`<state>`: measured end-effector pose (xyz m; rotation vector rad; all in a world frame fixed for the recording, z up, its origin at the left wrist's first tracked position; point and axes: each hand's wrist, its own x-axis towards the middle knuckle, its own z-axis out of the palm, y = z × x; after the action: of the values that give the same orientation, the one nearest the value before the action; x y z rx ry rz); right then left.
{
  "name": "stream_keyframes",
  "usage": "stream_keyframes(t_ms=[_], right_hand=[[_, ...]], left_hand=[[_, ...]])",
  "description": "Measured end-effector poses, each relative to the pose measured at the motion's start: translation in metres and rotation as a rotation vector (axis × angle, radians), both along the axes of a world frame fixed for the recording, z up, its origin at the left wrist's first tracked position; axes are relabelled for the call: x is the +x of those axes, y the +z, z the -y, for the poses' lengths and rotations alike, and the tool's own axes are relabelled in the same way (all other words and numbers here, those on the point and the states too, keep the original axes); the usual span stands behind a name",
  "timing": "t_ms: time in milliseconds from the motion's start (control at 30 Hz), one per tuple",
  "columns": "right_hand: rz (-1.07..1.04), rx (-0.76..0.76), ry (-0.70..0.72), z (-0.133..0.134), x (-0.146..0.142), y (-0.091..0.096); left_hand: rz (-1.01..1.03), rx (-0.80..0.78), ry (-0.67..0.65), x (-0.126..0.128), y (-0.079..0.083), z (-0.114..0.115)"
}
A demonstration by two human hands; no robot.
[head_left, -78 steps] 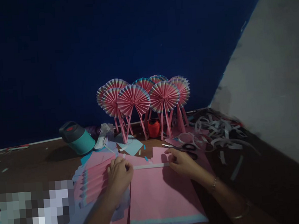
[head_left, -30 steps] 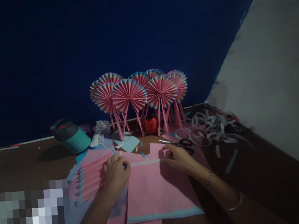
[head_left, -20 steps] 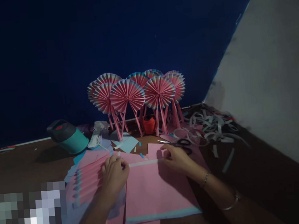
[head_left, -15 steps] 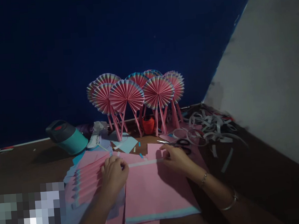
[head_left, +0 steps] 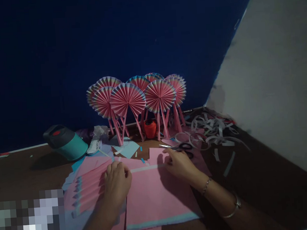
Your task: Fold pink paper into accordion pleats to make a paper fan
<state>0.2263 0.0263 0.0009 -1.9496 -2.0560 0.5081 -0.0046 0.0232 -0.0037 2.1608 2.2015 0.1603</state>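
Observation:
A pink sheet of paper lies in front of me, with a pale blue band along its near edge and a narrow white strip along its far edge. My left hand is closed with curled fingers at the sheet's far left corner. At the other end of the strip, my right hand pinches the far edge; its fingertips are partly hidden. Under my left forearm and beside it rests an accordion-folded pink paper with blue edges. Black-handled scissors lie just beyond my right hand.
Several round pleated paper fans stand on pink legs by the blue wall. Among them sits a red container. A teal and black jar lies tilted at the left. Curled white paper strips are heaped at the right.
The view has shifted slightly, so everything sits a little further left. Both hands keep nearly the same places at the sheet's far edge.

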Motion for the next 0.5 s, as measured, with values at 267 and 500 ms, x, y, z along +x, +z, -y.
stream_keyframes(t_ms=[267,500], right_hand=[[-0.001,0.042,0.023,0.0,0.002,-0.004],[-0.017,0.064,0.047,-0.001,0.004,-0.011]], left_hand=[[0.039,0.207,-0.016,0.001,0.003,0.008],[0.154,0.135,-0.689,0.014,-0.018,0.018]])
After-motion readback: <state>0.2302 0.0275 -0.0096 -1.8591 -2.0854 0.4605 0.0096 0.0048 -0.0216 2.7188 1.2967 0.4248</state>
